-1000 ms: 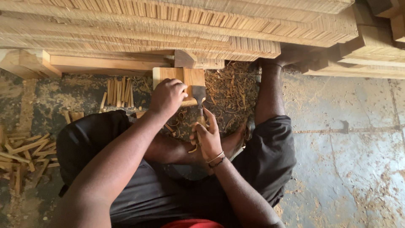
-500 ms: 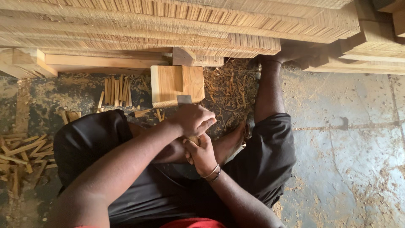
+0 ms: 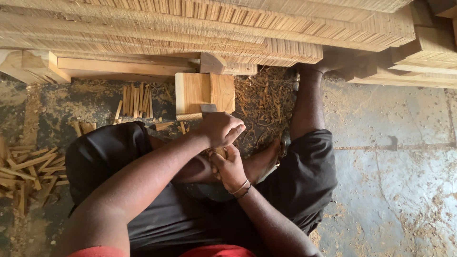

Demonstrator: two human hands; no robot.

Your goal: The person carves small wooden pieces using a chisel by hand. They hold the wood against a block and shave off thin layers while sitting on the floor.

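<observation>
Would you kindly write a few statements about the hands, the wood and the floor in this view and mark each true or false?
1. The left hand grips a tool whose metal end lies against the wooden block. True.
2. The right hand rests flat on the floor. False: it is raised over the lap, fingers curled round a small wooden piece.
3. Thin wooden sticks lie scattered on the floor. True.
4. The wooden block stands on a metal table. False: it sits on the floor beside wood shavings.

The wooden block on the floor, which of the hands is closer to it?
Left. The left hand sits right at the near edge of the wooden block, gripping a tool. The right hand is lower, further back by the lap.
</observation>
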